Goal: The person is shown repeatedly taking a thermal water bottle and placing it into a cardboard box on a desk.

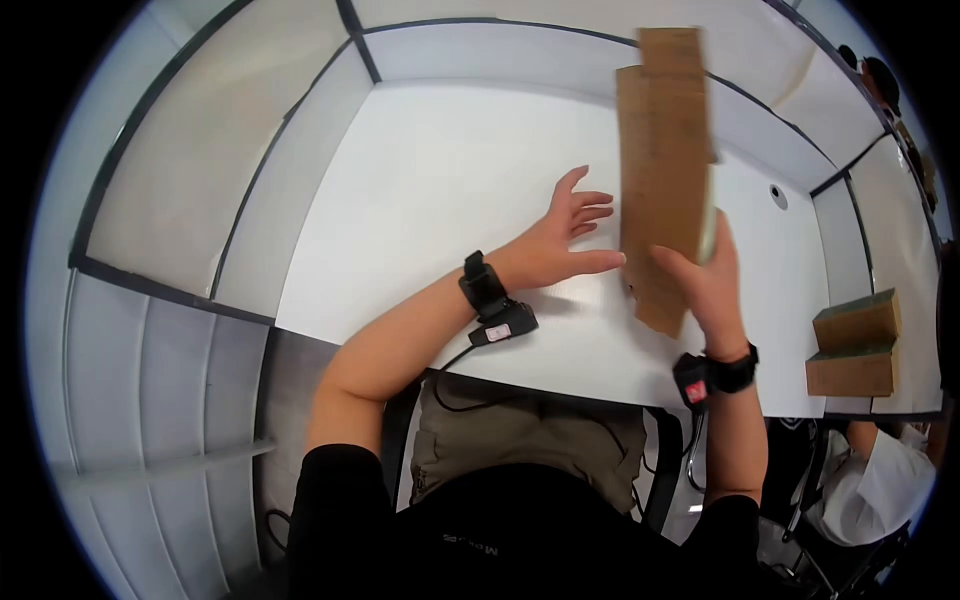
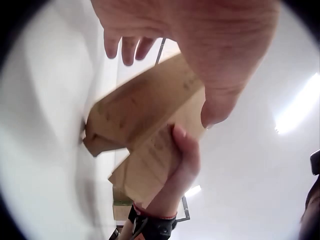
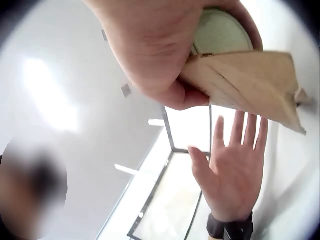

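My right hand (image 1: pixel 715 290) grips a folded brown cardboard piece (image 1: pixel 665 170) near its lower end, the thumb lying across its face. Held along with it, behind the cardboard, is a pale green thing with a rounded edge (image 3: pixel 222 32); what it is I cannot tell. In the head view only a light strip of it shows beside the palm. To the left, my left hand (image 1: pixel 565 240) is spread with fingers straight and holds nothing. Its thumb tip comes right up to the cardboard's left edge. The cardboard stands upright over the white table, with a torn, bent lower end.
An L-shaped pair of brown cardboard pieces (image 1: pixel 853 350) stands at the table's right front corner. Panelled walls (image 1: pixel 300 180) border the white table (image 1: pixel 440 180). A round cable hole (image 1: pixel 778 196) lies at the back right. Another person's white clothing (image 1: pixel 875 490) shows at lower right.
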Motion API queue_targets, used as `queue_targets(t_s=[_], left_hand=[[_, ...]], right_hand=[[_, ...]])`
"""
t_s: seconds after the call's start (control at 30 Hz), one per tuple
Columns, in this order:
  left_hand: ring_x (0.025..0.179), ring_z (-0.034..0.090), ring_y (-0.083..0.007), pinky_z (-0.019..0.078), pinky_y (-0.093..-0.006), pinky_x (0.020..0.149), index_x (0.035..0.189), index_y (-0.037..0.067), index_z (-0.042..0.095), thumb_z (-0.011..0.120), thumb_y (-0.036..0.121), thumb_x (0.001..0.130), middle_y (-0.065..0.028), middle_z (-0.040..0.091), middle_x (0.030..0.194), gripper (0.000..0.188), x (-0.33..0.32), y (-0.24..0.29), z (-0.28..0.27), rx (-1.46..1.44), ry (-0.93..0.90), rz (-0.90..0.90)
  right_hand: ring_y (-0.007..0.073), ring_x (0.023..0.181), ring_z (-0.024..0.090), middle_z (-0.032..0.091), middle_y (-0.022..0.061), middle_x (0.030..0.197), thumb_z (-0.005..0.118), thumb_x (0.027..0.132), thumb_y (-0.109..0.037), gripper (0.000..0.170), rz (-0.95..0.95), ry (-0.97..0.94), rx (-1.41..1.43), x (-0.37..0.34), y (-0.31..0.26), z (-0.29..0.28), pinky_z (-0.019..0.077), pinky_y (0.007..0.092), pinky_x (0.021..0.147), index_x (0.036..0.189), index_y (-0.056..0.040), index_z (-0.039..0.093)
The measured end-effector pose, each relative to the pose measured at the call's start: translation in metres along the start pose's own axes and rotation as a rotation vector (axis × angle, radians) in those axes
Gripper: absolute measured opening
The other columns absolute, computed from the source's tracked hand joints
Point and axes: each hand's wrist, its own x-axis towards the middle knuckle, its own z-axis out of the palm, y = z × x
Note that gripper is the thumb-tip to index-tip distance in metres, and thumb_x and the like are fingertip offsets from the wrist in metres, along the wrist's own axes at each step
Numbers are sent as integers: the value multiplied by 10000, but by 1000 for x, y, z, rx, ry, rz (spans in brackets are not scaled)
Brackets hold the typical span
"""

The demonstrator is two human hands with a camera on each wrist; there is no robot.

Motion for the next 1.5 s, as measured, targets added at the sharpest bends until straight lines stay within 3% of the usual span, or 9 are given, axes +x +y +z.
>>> queue_targets(t_s=[0.13,0.23,0.37,0.47,0.6,0.87,1.0,1.33,1.5], left_hand=[[1433,353,-305,307,-443,1205,1560,88,-5,782,290,899,-175,326,1512,1048,1,-3,-6,73,185,29],[1333,460,-241,433,-419,1103,1486,56,245,749,270,911,-127,439,1427,794,0,6,-9,-322,353,-52],[1227,575,-259,469,-443,1061,1390,56,462,651,326,952,-122,585,1313,548,3,-1,-25,-700,437,-140],[1187,610,-285,473,-468,1046,1316,58,554,585,411,964,-138,637,1269,500,8,1,-37,-856,322,-216],[1249,587,-286,467,-491,1061,1370,77,528,560,511,973,-168,612,1331,589,14,9,-38,-839,372,-176],[1303,539,-290,391,-489,1138,1398,87,503,486,623,964,-172,584,1352,690,13,11,-44,-728,235,-94],[1323,517,-238,348,-455,1157,1397,100,496,560,517,978,-73,587,1368,595,10,20,-38,-602,220,-46],[1120,659,-215,572,-374,964,1370,3,453,597,71,1000,-109,619,1278,402,13,4,-46,-560,317,-29],[1126,656,-227,572,-387,964,1345,-8,461,574,40,1000,-120,617,1274,366,15,-2,-59,-519,431,0]], right_hand=[[363,980,711,698,221,1081,801,764,-335,654,-85,-64,-338,11,-29,83,563,414,846,1255,1,529],[331,951,712,699,218,1040,802,779,-345,695,-216,-94,-488,25,-33,96,555,397,840,1302,4,509],[319,943,706,697,211,1099,796,836,-392,655,-8,-352,-219,37,-29,90,555,368,817,1265,25,529],[256,991,675,678,167,1142,708,939,-351,520,254,-362,470,33,10,83,530,330,871,1276,10,543],[198,1072,630,655,103,1174,613,1011,-286,516,265,-374,827,40,33,52,486,352,971,1411,3,463],[210,1269,524,544,119,1377,720,954,-181,635,-5,238,247,76,75,5,420,355,1083,1463,1,387],[212,1219,545,560,119,1334,797,896,-249,665,-91,266,130,88,91,-11,437,351,1053,1391,7,434],[276,1284,517,546,156,1341,819,845,-212,671,-55,300,-65,88,107,-14,433,397,1072,1355,3,441],[213,1096,546,556,116,1185,703,850,-54,460,-302,686,-38,70,116,-28,451,361,957,1250,-3,482]])
